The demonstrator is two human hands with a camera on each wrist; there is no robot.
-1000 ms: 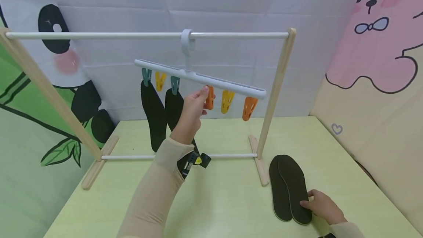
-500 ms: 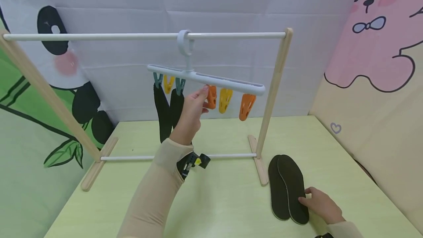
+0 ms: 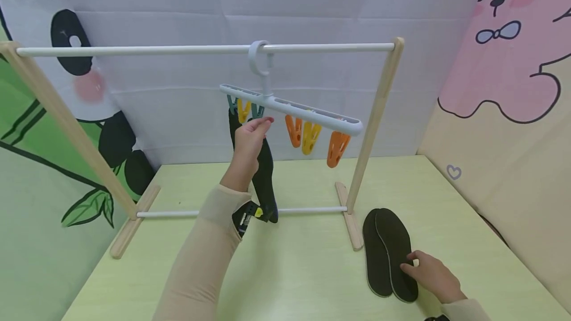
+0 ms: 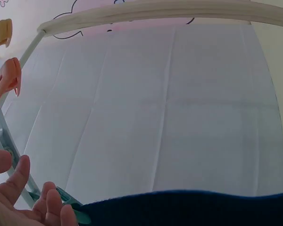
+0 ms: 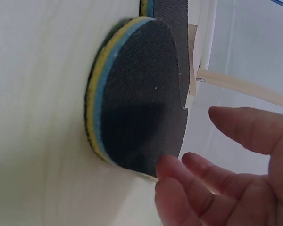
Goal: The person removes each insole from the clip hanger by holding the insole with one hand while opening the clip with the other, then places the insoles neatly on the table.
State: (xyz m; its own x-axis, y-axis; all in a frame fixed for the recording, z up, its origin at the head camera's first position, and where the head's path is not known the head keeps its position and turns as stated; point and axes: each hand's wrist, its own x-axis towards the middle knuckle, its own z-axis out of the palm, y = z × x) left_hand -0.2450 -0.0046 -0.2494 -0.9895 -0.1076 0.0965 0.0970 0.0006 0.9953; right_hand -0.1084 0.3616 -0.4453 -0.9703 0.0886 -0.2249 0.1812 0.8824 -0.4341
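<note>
A light grey clip hanger point(image 3: 308, 115) hangs by its hook from the rack's top bar. Green pegs point(image 3: 257, 110) on its left half hold black insoles point(image 3: 266, 177), partly behind my left hand point(image 3: 249, 150). That hand is raised just under the hanger; in the left wrist view its thumb and index finger are apart, with a green peg point(image 4: 68, 197) by the other fingers. To its right dangle an orange peg point(image 3: 293, 131), a yellow peg point(image 3: 311, 137) and another orange peg point(image 3: 338, 149). My right hand point(image 3: 432, 276), fingers loosely bent, lies at the edge of two overlapping insoles point(image 3: 392, 251) on the table.
The rack has wooden side posts point(image 3: 374, 123), a white top bar point(image 3: 156, 50) and a lower bar point(image 3: 312, 209). Its wooden feet point(image 3: 349, 217) stand on the pale table point(image 3: 312, 271). Printed cloth walls point(image 3: 499, 78) enclose the table.
My left hand has let go of the inner orange peg and moved slightly left. The hanger has turned on its hook, its left end swinging right with the hung insoles. The right hand has barely moved.
</note>
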